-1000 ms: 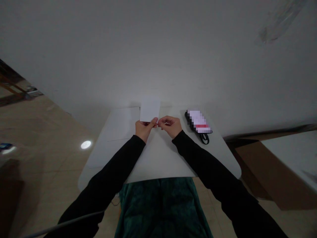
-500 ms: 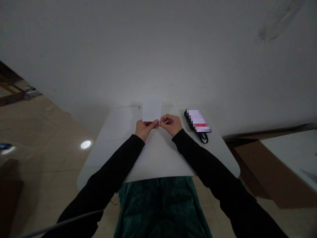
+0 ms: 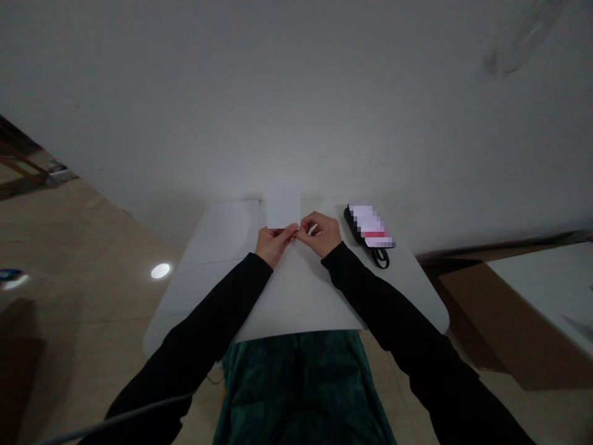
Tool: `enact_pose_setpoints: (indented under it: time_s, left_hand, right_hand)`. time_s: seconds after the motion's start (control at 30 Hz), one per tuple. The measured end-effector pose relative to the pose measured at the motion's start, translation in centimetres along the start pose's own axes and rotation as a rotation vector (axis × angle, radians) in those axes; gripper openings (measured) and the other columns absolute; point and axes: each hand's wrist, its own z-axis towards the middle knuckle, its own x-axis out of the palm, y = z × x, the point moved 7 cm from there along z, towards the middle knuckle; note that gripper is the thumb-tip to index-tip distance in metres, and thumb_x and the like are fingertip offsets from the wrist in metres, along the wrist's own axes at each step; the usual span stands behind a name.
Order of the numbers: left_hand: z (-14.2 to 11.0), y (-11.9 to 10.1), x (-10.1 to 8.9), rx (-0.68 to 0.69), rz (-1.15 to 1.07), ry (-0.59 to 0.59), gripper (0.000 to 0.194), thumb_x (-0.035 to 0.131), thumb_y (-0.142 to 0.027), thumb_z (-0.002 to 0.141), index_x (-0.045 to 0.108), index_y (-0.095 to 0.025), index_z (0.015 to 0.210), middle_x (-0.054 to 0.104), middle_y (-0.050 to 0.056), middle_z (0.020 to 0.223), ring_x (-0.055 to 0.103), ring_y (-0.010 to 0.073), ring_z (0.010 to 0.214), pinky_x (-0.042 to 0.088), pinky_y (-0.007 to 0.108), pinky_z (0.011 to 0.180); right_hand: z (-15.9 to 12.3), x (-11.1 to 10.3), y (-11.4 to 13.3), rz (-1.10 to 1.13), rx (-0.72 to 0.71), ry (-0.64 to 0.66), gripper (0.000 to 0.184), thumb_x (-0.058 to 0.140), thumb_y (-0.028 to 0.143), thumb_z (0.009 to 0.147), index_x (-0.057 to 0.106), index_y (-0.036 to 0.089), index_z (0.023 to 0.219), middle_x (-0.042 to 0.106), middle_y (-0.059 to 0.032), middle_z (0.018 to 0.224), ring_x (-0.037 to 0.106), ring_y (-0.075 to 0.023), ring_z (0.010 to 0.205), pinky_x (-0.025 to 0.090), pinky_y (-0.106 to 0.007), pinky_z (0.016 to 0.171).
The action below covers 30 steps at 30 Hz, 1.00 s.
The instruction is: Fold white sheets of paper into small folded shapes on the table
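A small white sheet of paper (image 3: pixel 284 206) stands raised over the far middle of the white table (image 3: pixel 301 296). My left hand (image 3: pixel 274 243) is closed on its lower edge, the thumb lying along the front near the right corner. Beside that corner, my right hand (image 3: pixel 319 233) has thumb and forefinger pinched together, close against the left fingertips. Whether the right fingertips grip the paper's corner or something tiny is too small to make out. Larger white sheets (image 3: pixel 227 232) lie flat on the table's left side.
Right of my hands lies a black case (image 3: pixel 354 225) with a strap loop and a blurred-out pale top. A pale wall (image 3: pixel 296 93) rises behind the table. A brown cardboard box (image 3: pixel 509 327) stands to the right. A cable (image 3: pixel 125 413) crosses my left sleeve.
The paper and my left hand have shifted very slightly. My right hand's fingers have curled, leaving a rounder gap behind the pinch, which stays by the paper's lower right corner.
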Motion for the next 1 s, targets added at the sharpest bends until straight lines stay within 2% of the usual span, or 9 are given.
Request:
enact_pose_setpoints:
  time_s: [0.1, 0.37, 0.6, 0.7, 0.83, 1.0]
  left_hand:
    - [-0.1, 0.1, 0.2, -0.032, -0.069, 0.003, 0.026, 0.086, -0.027, 0.054, 0.071, -0.01, 0.068, 0.069, 0.003, 0.065, 0.059, 0.0077, 0.057, 0.046, 0.021, 0.058]
    - [-0.3, 0.5, 0.3, -0.1, -0.135, -0.004, 0.026, 0.086, -0.025, 0.055, 0.071, -0.009, 0.069, 0.069, 0.004, 0.067, 0.06, 0.0076, 0.06, 0.047, 0.021, 0.062]
    - [-0.6, 0.3, 0.7, -0.149, -0.16, 0.015, 0.026, 0.086, -0.025, 0.055, 0.069, -0.008, 0.065, 0.067, 0.004, 0.062, 0.058, 0.0069, 0.057, 0.047, 0.02, 0.06]
    - [-0.5, 0.2, 0.6, -0.149, -0.155, 0.006, 0.026, 0.086, -0.024, 0.055, 0.069, -0.007, 0.063, 0.065, 0.003, 0.059, 0.057, 0.0058, 0.054, 0.046, 0.018, 0.057]
    - [0.0, -0.1, 0.3, -0.077, -0.154, -0.009, 0.024, 0.084, -0.023, 0.057, 0.067, -0.007, 0.062, 0.064, 0.002, 0.061, 0.058, 0.0056, 0.056, 0.046, 0.017, 0.058]
    - [0.3, -0.1, -0.1, -0.053, -0.127, -0.024, 0.023, 0.082, -0.025, 0.059, 0.066, -0.008, 0.062, 0.063, 0.003, 0.061, 0.057, 0.0062, 0.056, 0.046, 0.019, 0.058]
  right_hand:
    - [0.0, -0.1, 0.2, 0.022, 0.014, -0.005, 0.007, 0.064, 0.021, 0.066, 0.058, 0.018, 0.066, 0.057, 0.0028, 0.063, 0.053, -0.0088, 0.055, 0.041, -0.019, 0.045]
    - [-0.3, 0.4, -0.3, 0.145, 0.189, -0.029, 0.007, 0.063, 0.022, 0.065, 0.058, 0.018, 0.065, 0.056, 0.0027, 0.061, 0.053, -0.0092, 0.055, 0.039, -0.019, 0.043]
    - [-0.3, 0.3, -0.6, 0.145, 0.201, -0.036, 0.007, 0.063, 0.023, 0.064, 0.058, 0.018, 0.064, 0.057, 0.0022, 0.062, 0.054, -0.0095, 0.055, 0.041, -0.019, 0.042]
    - [-0.2, 0.5, -1.6, 0.284, 0.299, -0.028, 0.01, 0.064, 0.025, 0.063, 0.057, 0.019, 0.063, 0.057, 0.0025, 0.059, 0.058, -0.0118, 0.054, 0.046, -0.021, 0.041]
    - [-0.1, 1.0, -2.4, 0.536, 0.455, -0.029, 0.017, 0.067, 0.031, 0.064, 0.055, 0.019, 0.064, 0.057, 0.0031, 0.053, 0.063, -0.0157, 0.052, 0.049, -0.024, 0.037]
    - [-0.4, 1.7, -2.4, 0.677, 0.586, -0.004, 0.023, 0.069, 0.038, 0.064, 0.063, 0.017, 0.069, 0.065, -0.002, 0.065, 0.065, -0.0161, 0.056, 0.052, -0.025, 0.038]
